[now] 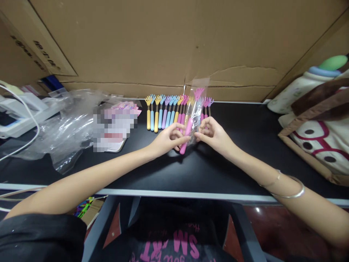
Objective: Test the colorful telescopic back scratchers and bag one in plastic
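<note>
My left hand (pixel 167 140) and my right hand (pixel 212 134) meet over the black table (pixel 204 171). Between them they pinch a pink hand-shaped back scratcher (pixel 188 133) that sits inside a narrow clear plastic sleeve (pixel 197 105). The sleeve stands tilted, its top toward the cardboard. My left fingers close on the pink handle and my right fingers grip the sleeve's lower edge. Just behind lies a row of several back scratchers (pixel 166 112) with yellow, blue, purple and pink handles.
A big cardboard wall (pixel 174 43) closes the back of the table. Crumpled clear plastic bags (pixel 62 127) and a blurred-out flat item (pixel 114 129) lie at left, with a white device and cable (pixel 19 112) beyond. A patterned bag (pixel 316 127) stands at right.
</note>
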A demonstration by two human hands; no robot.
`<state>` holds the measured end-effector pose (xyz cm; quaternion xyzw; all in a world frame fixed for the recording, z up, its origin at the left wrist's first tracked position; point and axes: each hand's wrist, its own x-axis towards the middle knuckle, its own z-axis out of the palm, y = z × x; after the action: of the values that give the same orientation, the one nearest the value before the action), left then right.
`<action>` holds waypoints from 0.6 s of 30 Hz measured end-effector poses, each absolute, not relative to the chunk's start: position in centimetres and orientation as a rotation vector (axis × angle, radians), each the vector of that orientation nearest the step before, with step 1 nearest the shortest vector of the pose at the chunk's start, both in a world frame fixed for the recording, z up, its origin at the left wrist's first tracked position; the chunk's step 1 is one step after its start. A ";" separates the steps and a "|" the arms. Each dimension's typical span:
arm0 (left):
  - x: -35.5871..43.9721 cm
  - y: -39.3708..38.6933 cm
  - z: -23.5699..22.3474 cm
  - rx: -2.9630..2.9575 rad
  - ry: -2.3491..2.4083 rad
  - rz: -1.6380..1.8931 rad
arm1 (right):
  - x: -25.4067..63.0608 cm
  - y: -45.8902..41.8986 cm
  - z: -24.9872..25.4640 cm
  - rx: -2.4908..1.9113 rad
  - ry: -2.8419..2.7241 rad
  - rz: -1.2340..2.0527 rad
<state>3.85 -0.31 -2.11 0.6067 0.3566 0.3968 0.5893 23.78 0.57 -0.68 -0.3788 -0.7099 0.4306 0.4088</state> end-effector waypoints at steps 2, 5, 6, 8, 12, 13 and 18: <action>3.9 -0.4 -2.3 1.480 0.837 0.958 | 23.6 0.0 -0.4 -0.967 -1.900 0.832; 3.9 -0.6 -2.4 1.621 0.843 0.998 | 23.3 -0.9 0.0 -0.930 -2.077 0.563; 3.9 -0.7 -2.4 1.656 0.846 1.005 | 23.3 -1.1 0.1 -0.912 -2.112 0.544; 3.9 -0.8 -2.3 1.683 0.856 1.008 | 23.2 -1.2 0.1 -0.905 -2.142 0.586; 3.9 -0.9 -2.3 1.700 0.901 1.035 | 23.3 -1.2 -0.2 -0.956 -2.124 0.788; 3.9 -0.9 -2.2 1.714 0.913 1.048 | 23.3 -1.2 -0.3 -0.962 -2.113 0.849; 3.7 -1.3 -1.4 1.814 0.948 1.064 | 23.2 -1.5 -0.5 -0.929 -1.908 1.199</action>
<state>3.66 -1.34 -1.43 0.7188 0.3756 0.4215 0.4057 23.17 -1.47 -0.47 -0.3578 -0.7348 0.4618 0.3448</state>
